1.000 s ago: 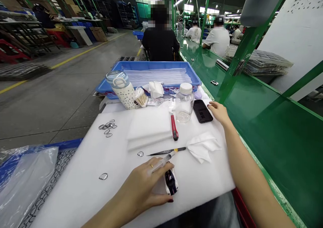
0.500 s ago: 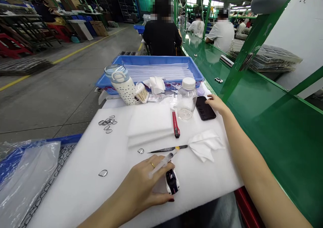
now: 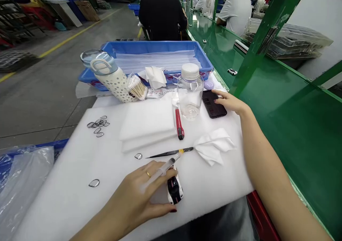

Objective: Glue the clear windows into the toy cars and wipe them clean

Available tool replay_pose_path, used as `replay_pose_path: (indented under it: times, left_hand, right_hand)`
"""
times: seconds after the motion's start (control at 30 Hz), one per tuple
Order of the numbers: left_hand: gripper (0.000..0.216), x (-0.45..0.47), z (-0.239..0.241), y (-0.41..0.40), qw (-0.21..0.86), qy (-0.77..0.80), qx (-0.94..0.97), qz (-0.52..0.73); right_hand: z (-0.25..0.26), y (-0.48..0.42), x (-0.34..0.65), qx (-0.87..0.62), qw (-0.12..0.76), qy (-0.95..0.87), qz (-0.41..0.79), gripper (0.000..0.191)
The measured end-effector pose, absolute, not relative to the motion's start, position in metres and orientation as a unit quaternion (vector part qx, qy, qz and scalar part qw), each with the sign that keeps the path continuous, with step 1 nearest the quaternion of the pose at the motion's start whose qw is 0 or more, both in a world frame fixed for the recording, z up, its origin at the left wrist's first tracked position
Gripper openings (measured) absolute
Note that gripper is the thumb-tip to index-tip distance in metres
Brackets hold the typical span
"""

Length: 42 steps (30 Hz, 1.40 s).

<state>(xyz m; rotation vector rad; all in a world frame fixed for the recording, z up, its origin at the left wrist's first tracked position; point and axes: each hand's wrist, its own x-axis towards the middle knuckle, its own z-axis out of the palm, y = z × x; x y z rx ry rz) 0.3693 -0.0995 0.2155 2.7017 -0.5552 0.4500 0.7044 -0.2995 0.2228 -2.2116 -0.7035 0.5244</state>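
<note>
My left hand (image 3: 139, 194) rests on the white foam pad (image 3: 66, 198) with a clear syringe (image 3: 162, 169) held between its fingers. Its fingertips touch a small black and white toy car (image 3: 175, 190). My right hand (image 3: 231, 102) reaches to the far right of the pad, and its fingers lie on the screen of a black phone (image 3: 212, 104). Black tweezers (image 3: 171, 152) lie just beyond the syringe tip. A crumpled white tissue (image 3: 213, 146) sits to the right of them.
A clear bottle (image 3: 190, 91), a red cutter (image 3: 179, 123), a folded foam sheet (image 3: 146, 121), a dotted drinking bottle (image 3: 109, 75), cotton swabs (image 3: 136, 87) and small metal rings (image 3: 97, 124) lie on the pad. A blue tray (image 3: 157, 47) stands behind. The green conveyor (image 3: 280, 102) runs on the right, people sit ahead.
My right hand has slid left from beside the phone onto its screen. The view has tilted downward. My left hand keeps the syringe by the toy car.
</note>
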Motion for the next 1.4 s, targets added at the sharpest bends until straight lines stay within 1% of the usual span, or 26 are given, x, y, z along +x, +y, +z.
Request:
replay_pose_path:
  times: [0.07, 0.17, 0.23, 0.27, 0.33, 0.4, 0.47, 0.53, 0.67, 0.73, 0.8, 0.9, 1.03, 1.13, 1.23, 1.4]
  left_hand:
    - [0.043, 0.369, 0.215, -0.099, 0.177, -0.189, 0.953, 0.157]
    - [0.044, 0.367, 0.213, -0.099, 0.193, -0.182, 0.951, 0.156]
    - [0.045, 0.366, 0.212, -0.098, 0.195, -0.184, 0.951, 0.156]
    - [0.044, 0.366, 0.211, -0.098, 0.195, -0.184, 0.951, 0.157]
    - [0.044, 0.366, 0.21, -0.098, 0.195, -0.183, 0.951, 0.158]
    - [0.044, 0.366, 0.209, -0.098, 0.196, -0.183, 0.95, 0.161]
    - [0.044, 0.366, 0.209, -0.097, 0.197, -0.184, 0.949, 0.163]
    - [0.044, 0.366, 0.209, -0.097, 0.199, -0.189, 0.948, 0.163]
    - [0.044, 0.366, 0.211, -0.097, 0.181, -0.194, 0.951, 0.156]
    - [0.044, 0.366, 0.212, -0.097, 0.179, -0.19, 0.953, 0.151]
    - [0.044, 0.365, 0.212, -0.097, 0.183, -0.188, 0.953, 0.15]
    - [0.044, 0.364, 0.212, -0.097, 0.189, -0.183, 0.954, 0.143]
    - [0.045, 0.363, 0.212, -0.096, 0.201, -0.17, 0.957, 0.121]
    - [0.044, 0.363, 0.212, -0.095, 0.211, -0.171, 0.955, 0.117]
    - [0.042, 0.363, 0.212, -0.096, 0.217, -0.169, 0.955, 0.113]
    - [0.041, 0.362, 0.211, -0.096, 0.19, -0.184, 0.958, 0.112]
  right_hand:
    - [0.217, -0.293, 0.705, -0.888, 0.335, -0.276, 0.154, 0.056]
    - [0.205, -0.28, 0.709, -0.922, 0.27, -0.261, 0.098, 0.053]
    - [0.203, -0.277, 0.709, -0.931, 0.253, -0.25, 0.082, 0.051]
    - [0.203, -0.278, 0.708, -0.93, 0.258, -0.251, 0.079, 0.052]
    - [0.209, -0.285, 0.705, -0.914, 0.3, -0.261, 0.085, 0.055]
    - [0.217, -0.295, 0.699, -0.89, 0.36, -0.255, 0.114, 0.061]
    - [0.225, -0.303, 0.695, -0.877, 0.395, -0.224, 0.154, 0.066]
    - [0.23, -0.307, 0.691, -0.882, 0.389, -0.197, 0.18, 0.066]
    - [0.231, -0.307, 0.69, -0.883, 0.353, -0.218, 0.22, 0.052]
    - [0.231, -0.307, 0.69, -0.881, 0.343, -0.229, 0.234, 0.05]
    - [0.231, -0.307, 0.691, -0.887, 0.33, -0.227, 0.228, 0.051]
    - [0.23, -0.307, 0.692, -0.899, 0.314, -0.217, 0.216, 0.045]
    - [0.23, -0.304, 0.691, -0.891, 0.335, -0.217, 0.215, 0.032]
    - [0.231, -0.302, 0.69, -0.895, 0.339, -0.211, 0.201, 0.027]
    - [0.23, -0.301, 0.691, -0.897, 0.34, -0.212, 0.187, 0.025]
    - [0.229, -0.302, 0.692, -0.893, 0.349, -0.22, 0.181, 0.025]
